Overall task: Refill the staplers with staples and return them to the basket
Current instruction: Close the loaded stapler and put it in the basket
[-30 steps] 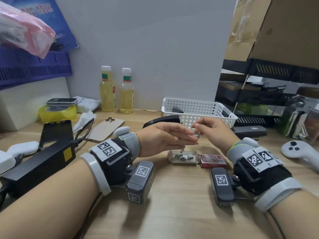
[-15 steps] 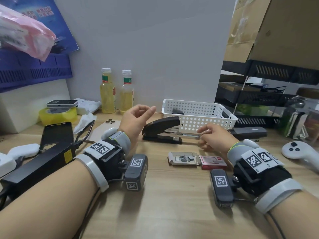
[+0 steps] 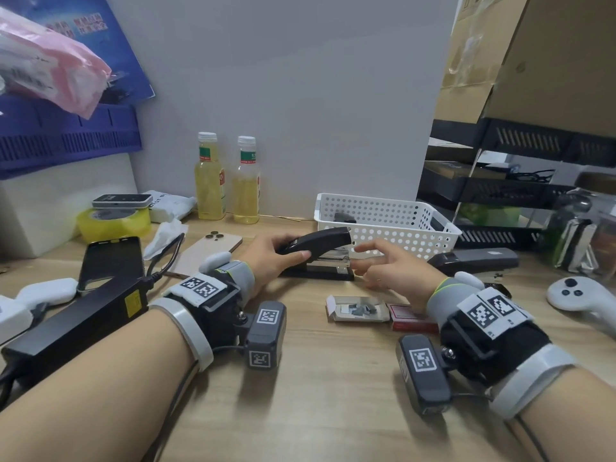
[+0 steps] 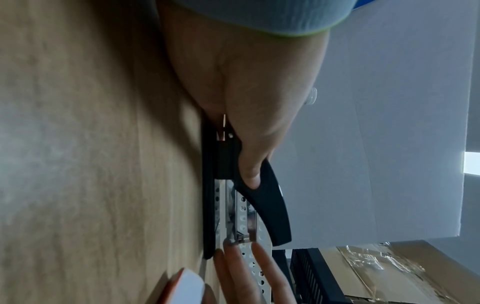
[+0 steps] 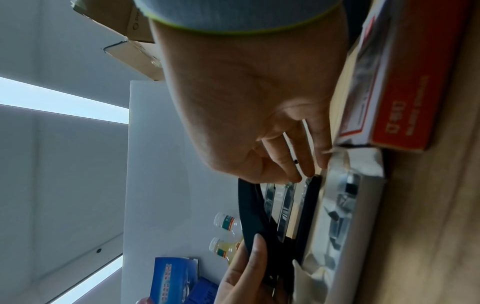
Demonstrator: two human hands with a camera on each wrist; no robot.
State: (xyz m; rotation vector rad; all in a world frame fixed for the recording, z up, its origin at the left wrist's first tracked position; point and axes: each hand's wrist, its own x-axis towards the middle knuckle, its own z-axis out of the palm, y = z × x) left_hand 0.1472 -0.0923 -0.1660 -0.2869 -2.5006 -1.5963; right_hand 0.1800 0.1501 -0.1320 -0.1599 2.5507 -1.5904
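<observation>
A black stapler (image 3: 320, 261) stands on the wooden desk in front of the white basket (image 3: 416, 228). My left hand (image 3: 291, 248) grips its raised top arm, thumb on the near side (image 4: 249, 170). My right hand (image 3: 358, 260) is at the stapler's front end with fingers extended, fingertips (image 5: 298, 174) touching the metal magazine (image 5: 284, 207). An open tray of staples (image 3: 358, 310) and a red staple box (image 3: 410, 320) lie just near of the stapler. A second, grey stapler (image 3: 473, 261) lies right of the basket. A dark object (image 3: 345, 217) sits inside the basket.
Two bottles of yellow liquid (image 3: 226, 185) stand at the back wall. Phones (image 3: 210, 250), a black power brick (image 3: 76, 321), yellow tape (image 3: 113, 221) and tissues crowd the left. A white controller (image 3: 580, 295) lies at the right, black shelves (image 3: 500, 195) behind it.
The stapler went from held in the air to standing on the desk. My left hand let go, then took hold of the top arm. The extended magazine is now pushed in.
</observation>
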